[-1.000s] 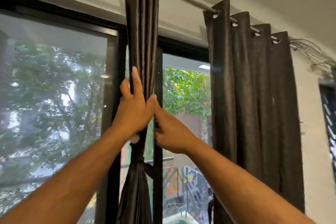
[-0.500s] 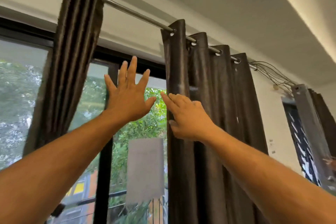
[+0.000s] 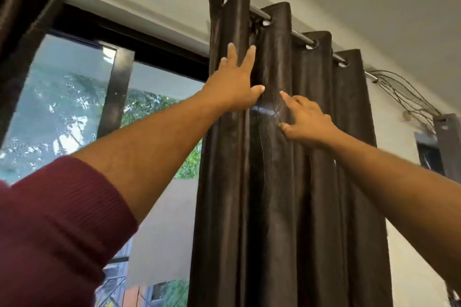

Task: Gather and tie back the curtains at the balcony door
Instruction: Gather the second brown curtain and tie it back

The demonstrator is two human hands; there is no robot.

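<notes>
A dark brown eyelet curtain (image 3: 279, 182) hangs in loose folds from a metal rod (image 3: 301, 38) at the right of the balcony door. My left hand (image 3: 234, 85) lies flat on its leftmost folds, fingers spread and pointing up. My right hand (image 3: 305, 121) touches the middle fold just to the right, fingers loosely bent, gripping nothing that I can see. A second dark curtain (image 3: 27, 0) shows bunched at the top left corner; its lower part is out of view.
The black-framed glass door (image 3: 117, 92) fills the left, with trees outside. A bundle of loose wires (image 3: 404, 97) hangs off the rod's right end, beside a dark window frame (image 3: 446, 147) on the white wall.
Both hands have left the bunched left curtain and moved right onto the hanging right curtain. The view has swung right and up with them.
</notes>
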